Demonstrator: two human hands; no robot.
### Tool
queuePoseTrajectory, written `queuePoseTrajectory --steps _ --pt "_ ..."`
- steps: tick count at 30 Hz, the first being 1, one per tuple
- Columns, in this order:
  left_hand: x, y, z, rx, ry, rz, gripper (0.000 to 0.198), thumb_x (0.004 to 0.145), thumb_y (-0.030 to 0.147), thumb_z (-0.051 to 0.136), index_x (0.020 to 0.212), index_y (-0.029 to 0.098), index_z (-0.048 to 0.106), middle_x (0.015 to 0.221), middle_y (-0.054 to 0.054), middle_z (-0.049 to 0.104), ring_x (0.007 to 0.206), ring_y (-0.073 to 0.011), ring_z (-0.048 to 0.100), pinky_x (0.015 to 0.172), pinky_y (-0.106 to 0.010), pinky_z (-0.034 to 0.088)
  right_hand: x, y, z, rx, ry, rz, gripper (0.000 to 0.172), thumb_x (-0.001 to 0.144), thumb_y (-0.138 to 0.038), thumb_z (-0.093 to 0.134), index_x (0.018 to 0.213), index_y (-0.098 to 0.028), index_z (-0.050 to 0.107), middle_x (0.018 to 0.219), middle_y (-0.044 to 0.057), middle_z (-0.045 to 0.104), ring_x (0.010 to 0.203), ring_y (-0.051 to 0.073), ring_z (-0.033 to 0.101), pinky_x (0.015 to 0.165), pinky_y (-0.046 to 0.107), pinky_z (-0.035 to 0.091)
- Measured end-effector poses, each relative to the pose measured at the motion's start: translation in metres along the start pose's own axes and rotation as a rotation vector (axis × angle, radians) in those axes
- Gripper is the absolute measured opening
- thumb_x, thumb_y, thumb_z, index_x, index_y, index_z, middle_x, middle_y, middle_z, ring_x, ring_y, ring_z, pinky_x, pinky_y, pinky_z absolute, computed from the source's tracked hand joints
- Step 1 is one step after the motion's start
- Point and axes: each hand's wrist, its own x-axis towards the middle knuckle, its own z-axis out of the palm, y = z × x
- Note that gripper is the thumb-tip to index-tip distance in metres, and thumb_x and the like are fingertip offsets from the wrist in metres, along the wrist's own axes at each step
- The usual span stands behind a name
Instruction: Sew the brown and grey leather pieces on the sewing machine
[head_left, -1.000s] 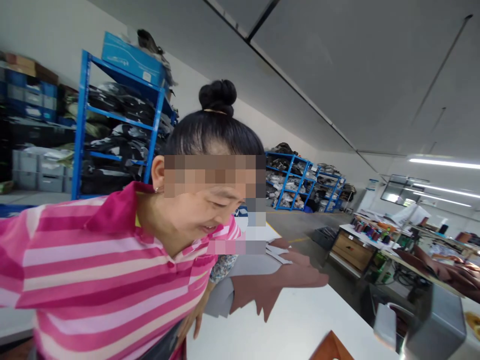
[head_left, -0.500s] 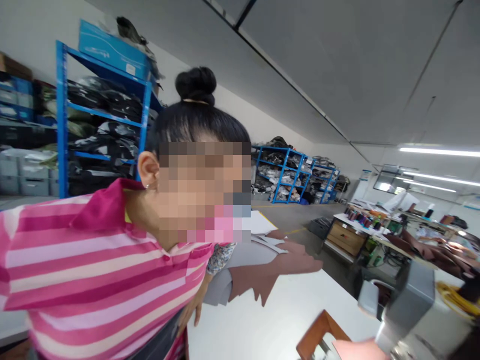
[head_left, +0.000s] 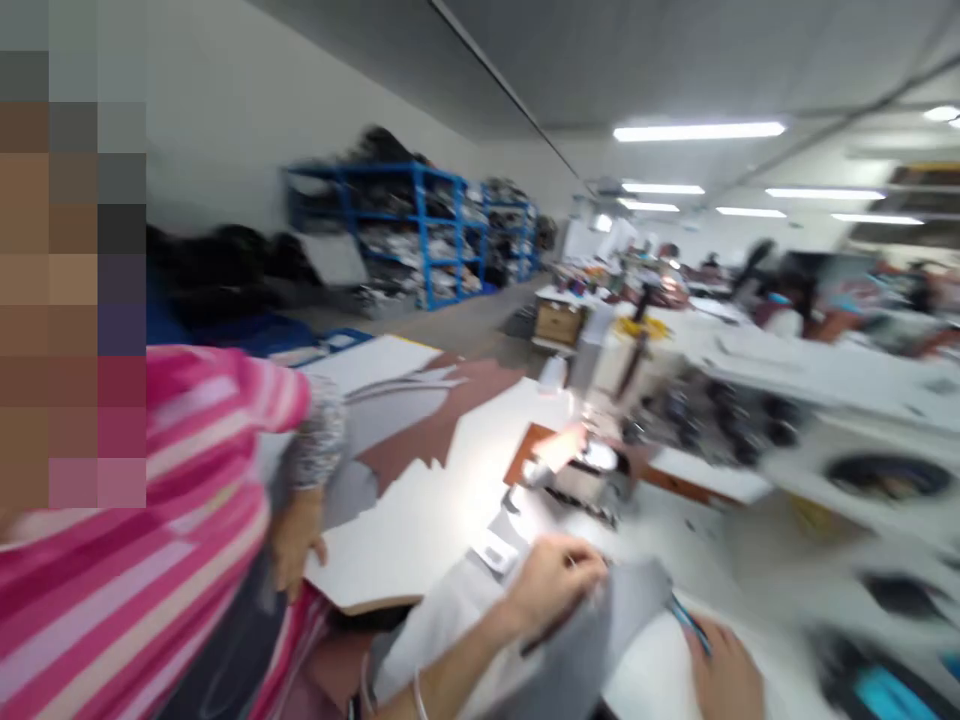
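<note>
My left hand [head_left: 551,585], bracelets at its wrist, is closed with the fingers pinching the edge of a grey fabric piece [head_left: 574,650]. The cloth hangs below it over the near side of the table. At the lower right, my right hand [head_left: 724,665] is curled on a slim blue tool [head_left: 690,625] beside the cloth; blur hides its exact kind. Just beyond my hands stands a sewing machine [head_left: 600,400] with its lamp lit over the needle area. A small white piece with a hole [head_left: 495,552] lies left of my left hand.
A co-worker in a pink striped shirt [head_left: 210,430] leans in at left, one hand [head_left: 296,545] at the table edge. Brown and grey cut sheets [head_left: 480,390] lie on the white table [head_left: 405,540]. Blue shelves [head_left: 420,235] stand behind; more worktables [head_left: 825,370] extend right.
The view has swung right and down, so the co-worker now sits at the left edge. Both my hands and the grey fabric have come into sight.
</note>
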Motion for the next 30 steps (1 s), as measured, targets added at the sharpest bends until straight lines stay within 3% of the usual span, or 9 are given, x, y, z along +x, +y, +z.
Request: queuePoseTrajectory --steps 2,6,9,12,16,23,26,30 --pt "0.004 0.0 0.001 -0.032 -0.031 -0.046 0.016 0.079 0.032 0.063 0.075 0.02 0.071 0.071 -0.004 0.069 0.064 -0.0187 0.062 0.067 -0.033 0.049 -0.03 0.003 -0.012 -0.156 -0.009 0.127 0.022 0.092 -0.029 0.045 0.087 -0.017 0.064 0.096 0.014 0.064 0.092 0.03 0.057 0.089 0.045 0.046" --pt "0.015 0.002 -0.003 0.001 -0.014 -0.093 0.022 0.08 0.038 0.063 0.079 0.018 0.072 0.072 -0.002 0.07 0.069 -0.0182 0.064 0.064 -0.026 0.05 -0.035 0.009 -0.031 -0.246 -0.007 0.263 0.026 0.088 -0.022 0.036 0.088 -0.016 0.062 0.099 0.015 0.063 0.097 0.03 0.057 0.087 0.038 0.044" --pt "0.014 0.005 -0.003 0.016 0.005 -0.092 0.021 0.081 0.037 0.063 0.079 0.018 0.072 0.07 -0.002 0.069 0.067 -0.0169 0.064 0.062 -0.025 0.049 -0.041 0.001 -0.05 -0.219 0.007 0.341 0.033 0.092 -0.029 0.029 0.094 -0.015 0.059 0.088 0.012 0.063 0.081 0.026 0.059 0.073 0.034 0.044" --pt "0.014 0.006 -0.001 0.001 0.03 -0.068 0.019 0.08 0.035 0.064 0.076 0.018 0.071 0.069 -0.002 0.069 0.066 -0.016 0.063 0.062 -0.024 0.049 -0.056 -0.028 -0.06 0.03 -0.123 0.294 0.045 0.095 -0.052 0.028 0.093 -0.018 0.058 0.073 0.004 0.059 0.065 0.02 0.056 0.064 0.028 0.042" --pt "0.016 0.007 0.001 -0.024 0.05 -0.053 0.017 0.08 0.033 0.064 0.076 0.018 0.071 0.069 -0.001 0.069 0.066 -0.015 0.063 0.063 -0.024 0.049 -0.07 -0.079 -0.042 0.218 -0.327 0.174 0.056 0.09 -0.07 0.039 0.082 -0.019 0.059 0.07 0.001 0.057 0.067 0.018 0.054 0.063 0.023 0.039" --pt "0.019 0.015 0.007 -0.06 0.025 -0.017 0.017 0.077 0.034 0.066 0.073 0.018 0.069 0.069 -0.001 0.068 0.064 -0.0148 0.06 0.065 -0.026 0.048 -0.059 -0.126 -0.003 0.054 -0.238 0.09 0.068 0.092 -0.078 0.024 0.075 -0.021 0.058 0.07 0.004 0.062 0.063 0.02 0.056 0.057 0.025 0.033" --pt "0.02 0.022 0.01 -0.073 0.035 0.007 0.02 0.078 0.038 0.065 0.074 0.019 0.068 0.072 -0.004 0.068 0.067 -0.0183 0.061 0.069 -0.032 0.051 -0.058 -0.123 -0.005 0.089 -0.21 0.096 0.07 0.093 -0.077 0.023 0.075 -0.021 0.06 0.071 0.006 0.064 0.065 0.022 0.06 0.059 0.027 0.039" --pt "0.0 0.031 0.032 -0.05 -0.007 0.058 0.018 0.078 0.042 0.065 0.071 0.027 0.068 0.071 -0.007 0.07 0.068 -0.025 0.065 0.071 -0.044 0.053 -0.063 -0.077 -0.033 0.068 -0.047 0.17 0.069 0.09 -0.08 0.032 0.083 -0.021 0.066 0.072 0.009 0.064 0.064 0.027 0.062 0.056 0.034 0.049"
